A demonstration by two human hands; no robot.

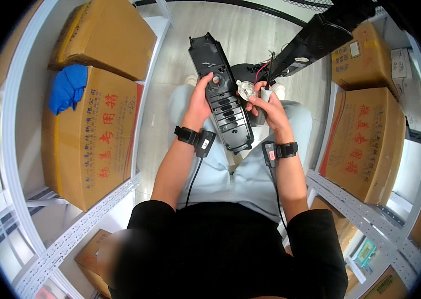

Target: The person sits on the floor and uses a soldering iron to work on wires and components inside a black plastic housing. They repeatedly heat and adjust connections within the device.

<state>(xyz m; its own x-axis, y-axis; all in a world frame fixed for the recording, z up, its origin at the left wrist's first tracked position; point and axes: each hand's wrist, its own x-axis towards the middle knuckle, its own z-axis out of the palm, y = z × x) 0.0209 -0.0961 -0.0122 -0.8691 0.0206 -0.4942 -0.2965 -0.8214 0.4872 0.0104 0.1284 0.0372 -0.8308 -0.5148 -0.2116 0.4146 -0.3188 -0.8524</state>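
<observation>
My left hand point(200, 102) is closed on the left edge of a long black plastic housing point(228, 108), which has a round hole and a row of slots. The housing is tilted above my knees. In my right hand point(270, 108) is a grey-and-white electric screwdriver point(264, 95), its thin dark shaft pointing away from me. The thumb and fingers of that hand also meet a clear round plastic part point(246, 90) beside the housing's right edge. A red wire point(259, 73) runs near this part towards a larger black assembly point(315, 45).
The black assembly slants across the upper right over the grey floor point(180, 60). Metal shelving with cardboard boxes point(98, 134) stands at my left, with a blue cloth point(69, 87) on one. More cardboard boxes point(360, 144) fill a rack at my right. Straps with cabled devices circle both wrists.
</observation>
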